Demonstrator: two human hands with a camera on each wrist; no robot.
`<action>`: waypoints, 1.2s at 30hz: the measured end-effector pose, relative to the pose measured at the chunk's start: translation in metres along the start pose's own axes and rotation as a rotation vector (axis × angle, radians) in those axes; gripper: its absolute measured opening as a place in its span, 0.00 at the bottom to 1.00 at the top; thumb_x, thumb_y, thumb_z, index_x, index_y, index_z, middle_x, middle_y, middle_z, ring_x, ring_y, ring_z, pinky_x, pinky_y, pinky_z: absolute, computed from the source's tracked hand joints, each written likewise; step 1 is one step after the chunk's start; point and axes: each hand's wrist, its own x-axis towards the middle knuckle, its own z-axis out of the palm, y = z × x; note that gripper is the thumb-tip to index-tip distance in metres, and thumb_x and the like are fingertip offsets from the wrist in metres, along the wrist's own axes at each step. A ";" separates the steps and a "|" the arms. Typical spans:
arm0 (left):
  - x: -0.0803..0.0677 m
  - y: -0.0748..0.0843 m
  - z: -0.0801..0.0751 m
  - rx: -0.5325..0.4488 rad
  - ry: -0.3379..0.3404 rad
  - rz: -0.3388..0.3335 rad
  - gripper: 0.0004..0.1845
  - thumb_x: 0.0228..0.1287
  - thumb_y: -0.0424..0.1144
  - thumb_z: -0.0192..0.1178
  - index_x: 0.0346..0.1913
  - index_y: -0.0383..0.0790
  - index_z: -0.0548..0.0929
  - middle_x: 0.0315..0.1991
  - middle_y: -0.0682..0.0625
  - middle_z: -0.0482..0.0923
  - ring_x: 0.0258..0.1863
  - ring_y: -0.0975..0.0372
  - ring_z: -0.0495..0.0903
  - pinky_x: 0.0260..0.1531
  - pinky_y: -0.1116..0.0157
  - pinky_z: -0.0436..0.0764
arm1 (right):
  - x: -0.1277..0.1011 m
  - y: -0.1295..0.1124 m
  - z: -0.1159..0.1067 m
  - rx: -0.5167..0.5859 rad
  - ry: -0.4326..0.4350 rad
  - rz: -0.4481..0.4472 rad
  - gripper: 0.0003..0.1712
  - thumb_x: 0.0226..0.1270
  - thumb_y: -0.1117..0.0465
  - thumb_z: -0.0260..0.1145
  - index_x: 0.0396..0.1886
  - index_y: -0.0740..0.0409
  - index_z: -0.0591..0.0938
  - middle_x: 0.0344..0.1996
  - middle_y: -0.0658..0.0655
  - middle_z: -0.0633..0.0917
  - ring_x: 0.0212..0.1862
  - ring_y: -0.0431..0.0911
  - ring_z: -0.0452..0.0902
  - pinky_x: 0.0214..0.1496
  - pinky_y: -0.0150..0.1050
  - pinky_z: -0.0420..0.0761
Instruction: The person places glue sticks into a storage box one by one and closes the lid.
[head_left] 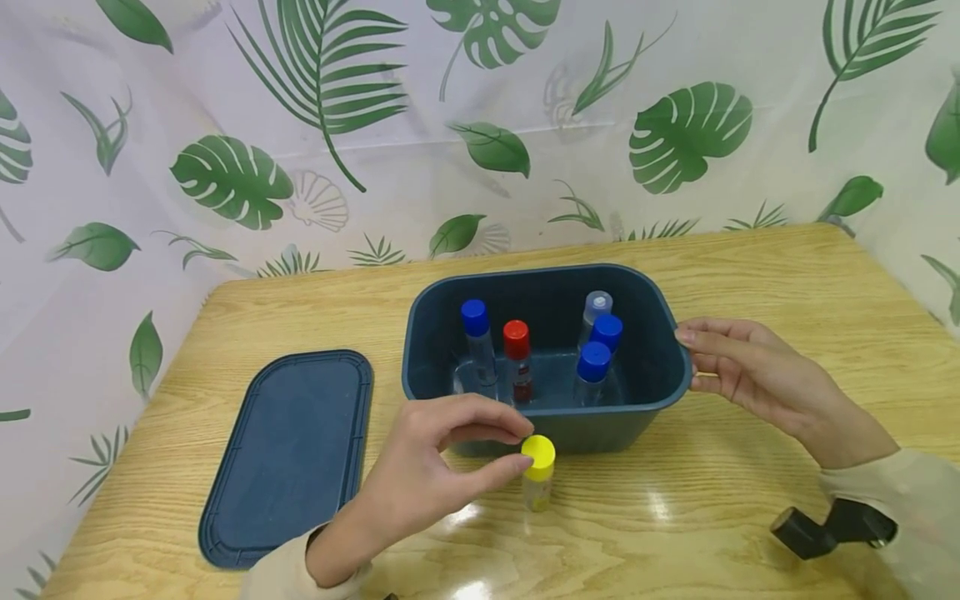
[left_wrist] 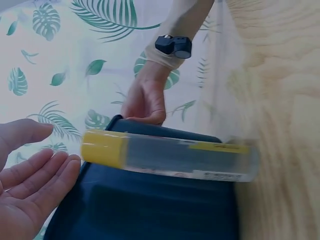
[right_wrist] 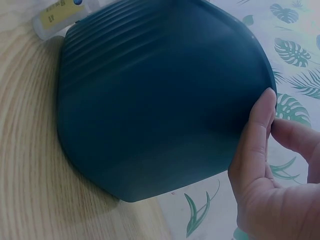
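A clear bottle with a yellow cap stands upright on the table in front of a dark blue bin. My left hand is beside the cap, thumb and fingers spread around it; in the left wrist view a gap shows between the thumb and the bottle. My right hand holds the bin's right rim, pinched between thumb and fingers, as the right wrist view shows with the bin wall. Inside the bin stand several clear bottles, among them a red-capped bottle and a blue-capped bottle.
A flat dark blue lid lies on the wooden table left of the bin. Behind the table hangs a leaf-patterned cloth. A black wrist camera is strapped by the right sleeve.
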 end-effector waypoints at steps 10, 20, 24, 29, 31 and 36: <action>-0.007 -0.004 0.010 0.101 0.012 -0.053 0.15 0.54 0.31 0.71 0.46 0.38 0.84 0.43 0.50 0.85 0.43 0.67 0.84 0.45 0.68 0.83 | 0.000 0.000 0.001 -0.004 0.001 -0.003 0.20 0.76 0.73 0.42 0.50 0.62 0.82 0.42 0.55 0.86 0.43 0.44 0.85 0.45 0.38 0.85; -0.018 -0.030 0.030 0.143 0.050 -0.045 0.19 0.52 0.34 0.73 0.49 0.37 0.83 0.44 0.48 0.86 0.44 0.64 0.84 0.44 0.62 0.84 | 0.001 -0.001 0.003 -0.002 -0.016 -0.004 0.20 0.76 0.73 0.42 0.50 0.63 0.81 0.43 0.55 0.86 0.43 0.44 0.84 0.46 0.38 0.85; -0.019 -0.036 0.034 0.141 0.054 -0.081 0.18 0.52 0.34 0.72 0.48 0.37 0.84 0.43 0.48 0.86 0.43 0.63 0.84 0.44 0.64 0.84 | 0.001 -0.001 0.003 -0.011 -0.016 -0.006 0.20 0.76 0.72 0.42 0.50 0.63 0.81 0.42 0.55 0.86 0.43 0.44 0.84 0.46 0.38 0.85; -0.020 -0.040 0.036 0.123 0.073 -0.110 0.18 0.52 0.34 0.72 0.48 0.36 0.84 0.43 0.47 0.86 0.43 0.63 0.84 0.45 0.65 0.84 | 0.000 -0.001 0.002 -0.014 -0.006 -0.007 0.20 0.76 0.72 0.42 0.50 0.63 0.81 0.42 0.55 0.86 0.43 0.44 0.84 0.45 0.38 0.85; -0.020 -0.041 0.036 0.114 0.080 -0.111 0.18 0.52 0.34 0.73 0.47 0.36 0.84 0.42 0.47 0.86 0.43 0.63 0.84 0.45 0.65 0.84 | 0.000 -0.001 0.002 -0.010 -0.008 -0.008 0.20 0.76 0.72 0.42 0.50 0.63 0.81 0.42 0.55 0.86 0.43 0.44 0.84 0.46 0.38 0.85; -0.020 -0.041 0.035 0.131 0.084 -0.095 0.18 0.52 0.35 0.73 0.47 0.38 0.85 0.43 0.49 0.86 0.43 0.64 0.84 0.46 0.65 0.83 | 0.000 -0.001 0.002 -0.003 -0.015 -0.010 0.20 0.76 0.72 0.42 0.50 0.63 0.81 0.43 0.55 0.86 0.43 0.44 0.84 0.46 0.38 0.85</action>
